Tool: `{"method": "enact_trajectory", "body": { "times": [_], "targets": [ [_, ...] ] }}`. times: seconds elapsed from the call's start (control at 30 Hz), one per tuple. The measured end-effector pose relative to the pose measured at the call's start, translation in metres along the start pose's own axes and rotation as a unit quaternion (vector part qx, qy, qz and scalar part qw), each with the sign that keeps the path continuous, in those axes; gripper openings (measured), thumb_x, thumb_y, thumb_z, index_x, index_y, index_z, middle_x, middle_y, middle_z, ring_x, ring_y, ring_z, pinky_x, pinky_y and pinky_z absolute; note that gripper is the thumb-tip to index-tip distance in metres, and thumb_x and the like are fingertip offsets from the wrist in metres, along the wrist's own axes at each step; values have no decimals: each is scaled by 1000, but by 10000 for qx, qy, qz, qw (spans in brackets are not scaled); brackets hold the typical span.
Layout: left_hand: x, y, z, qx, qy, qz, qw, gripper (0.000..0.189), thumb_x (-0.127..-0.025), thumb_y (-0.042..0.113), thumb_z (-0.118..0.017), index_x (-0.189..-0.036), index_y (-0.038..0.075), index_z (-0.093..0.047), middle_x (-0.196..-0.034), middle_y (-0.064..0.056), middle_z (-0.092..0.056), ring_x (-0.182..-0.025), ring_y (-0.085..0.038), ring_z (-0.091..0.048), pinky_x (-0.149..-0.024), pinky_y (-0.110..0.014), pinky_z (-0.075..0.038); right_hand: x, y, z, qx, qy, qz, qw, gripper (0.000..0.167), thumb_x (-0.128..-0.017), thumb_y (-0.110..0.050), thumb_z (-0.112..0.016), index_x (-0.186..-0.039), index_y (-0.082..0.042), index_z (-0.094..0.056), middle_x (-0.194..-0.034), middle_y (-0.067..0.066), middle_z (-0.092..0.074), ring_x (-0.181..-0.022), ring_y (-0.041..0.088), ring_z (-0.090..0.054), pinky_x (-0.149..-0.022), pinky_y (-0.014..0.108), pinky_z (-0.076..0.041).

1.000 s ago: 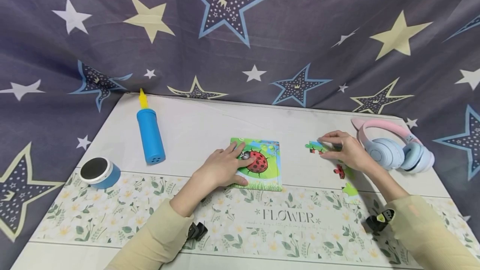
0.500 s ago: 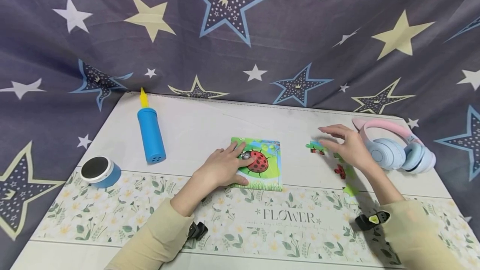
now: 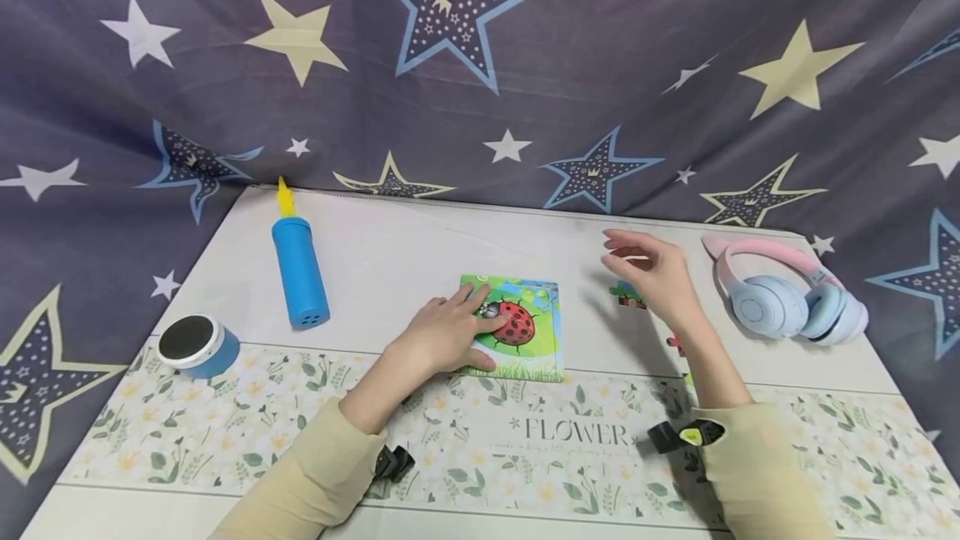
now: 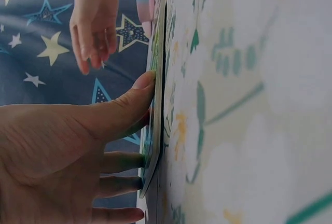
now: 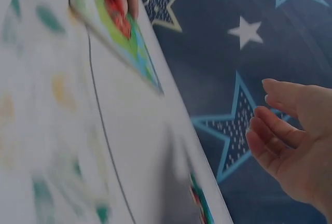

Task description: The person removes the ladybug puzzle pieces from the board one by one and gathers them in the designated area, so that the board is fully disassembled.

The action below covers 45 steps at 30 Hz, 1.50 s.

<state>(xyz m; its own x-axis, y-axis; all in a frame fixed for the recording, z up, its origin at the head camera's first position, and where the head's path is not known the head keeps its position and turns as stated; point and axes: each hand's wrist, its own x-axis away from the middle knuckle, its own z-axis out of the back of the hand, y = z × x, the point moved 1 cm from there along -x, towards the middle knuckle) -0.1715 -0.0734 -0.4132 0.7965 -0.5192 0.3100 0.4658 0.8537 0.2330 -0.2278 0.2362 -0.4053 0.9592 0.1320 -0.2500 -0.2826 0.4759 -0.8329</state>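
Observation:
My left hand (image 3: 442, 333) rests spread on the left part of a square ladybug puzzle (image 3: 536, 348), thumb near its lower edge. In the left wrist view, thumb and fingertips touch the face of the puzzle (image 4: 158, 99). My right hand (image 3: 651, 273) is raised over the table, fingers loosely bent, holding nothing. In the right wrist view this hand (image 5: 295, 136) shows bare space between thumb and fingers. Just below it lies a loose puzzle piece (image 3: 627, 293) with blue, green and red print. A red piece (image 3: 677, 344) sits nearer me, partly hidden by the right wrist.
Pink and blue headphones (image 3: 787, 294) lie to the right. A blue hand pump (image 3: 302, 273) with a yellow nozzle and a blue-and-white round canister (image 3: 201, 346) stand at the left. A starred curtain (image 3: 480, 107) hangs behind the table.
My right hand has left the blue-green puzzle piece, rising and moving left while the piece stays on the table. The left hand holds still on the puzzle.

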Motion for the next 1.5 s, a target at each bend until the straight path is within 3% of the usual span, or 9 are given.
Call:
{"method": "enact_trajectory", "body": {
  "times": [0.2, 0.3, 0.47, 0.63, 0.97, 1.1, 1.5],
  "targets": [
    [-1, 0, 0, 85, 135, -9, 9999, 77, -85, 54, -76, -153, 31, -50, -173, -13, -22, -160, -37, -21, -119, -59, -40, -3, -12, -26, -221, -315, -24, 9993, 41, -93, -12, -76, -134, -6, -69, -115, 18, -74, -97, -1, -68, -89, 14, -57],
    [-2, 0, 1, 149, 227, -14, 9996, 79, -82, 52, -79, -153, 29, -52, -171, -14, -26, -159, -38, -24, -117, -60, -42, -4, -16, -38, -232, -577, -40, 9981, 44, -92, -10, -78, -135, -5, -68, -119, 26, -72, -100, 11, -71, -92, 21, -59],
    [-4, 0, 3, 252, 279, 25, 9993, 85, -80, 50, -83, -155, 25, -50, -170, -14, -30, -158, -37, -27, -117, -59, -43, -1, -20, -57, -256, -1121, -63, 9933, 49, -92, -11, -77, -139, -4, -64, -123, 26, -70, -110, 34, -71, -99, 40, -59],
    [-5, 1, 3, 329, 243, 100, 9991, 91, -81, 49, -84, -158, 19, -45, -171, -12, -28, -159, -37, -25, -120, -59, -39, 5, -20, -70, -162, -1654, -180, 9859, 54, -93, -14, -77, -143, -5, -60, -126, 21, -70, -114, 34, -69, -101, 50, -57],
    [-3, 0, 0, 189, -71, 161, 9997, 93, -89, 53, -74, -162, 11, -35, -175, -10, -13, -162, -33, -13, -129, -59, -24, 16, -22, -95, 466, -2275, -150, 9726, 63, -89, -22, -82, -145, -6, -59, -127, 13, -71, -114, 27, -68, -96, 42, -60],
    [-1, -1, 0, 130, -113, 229, 9996, 93, -91, 54, -72, -162, 9, -32, -175, -12, -10, -162, -35, -11, -129, -59, -22, 17, -23, -101, 650, -2293, -46, 9712, 63, -87, -20, -84, -143, -3, -60, -123, 13, -71, -109, 26, -68, -93, 41, -60],
    [0, -3, 3, -23, -127, 244, 9996, 85, -95, 52, -67, -161, 9, -35, -174, -11, -16, -161, -35, -16, -128, -59, -25, 21, -30, -107, 1415, -2228, -124, 9645, 66, -80, -29, -90, -138, -9, -67, -114, 6, -71, -99, 18, -65, -88, 37, -56]
  ]
}}
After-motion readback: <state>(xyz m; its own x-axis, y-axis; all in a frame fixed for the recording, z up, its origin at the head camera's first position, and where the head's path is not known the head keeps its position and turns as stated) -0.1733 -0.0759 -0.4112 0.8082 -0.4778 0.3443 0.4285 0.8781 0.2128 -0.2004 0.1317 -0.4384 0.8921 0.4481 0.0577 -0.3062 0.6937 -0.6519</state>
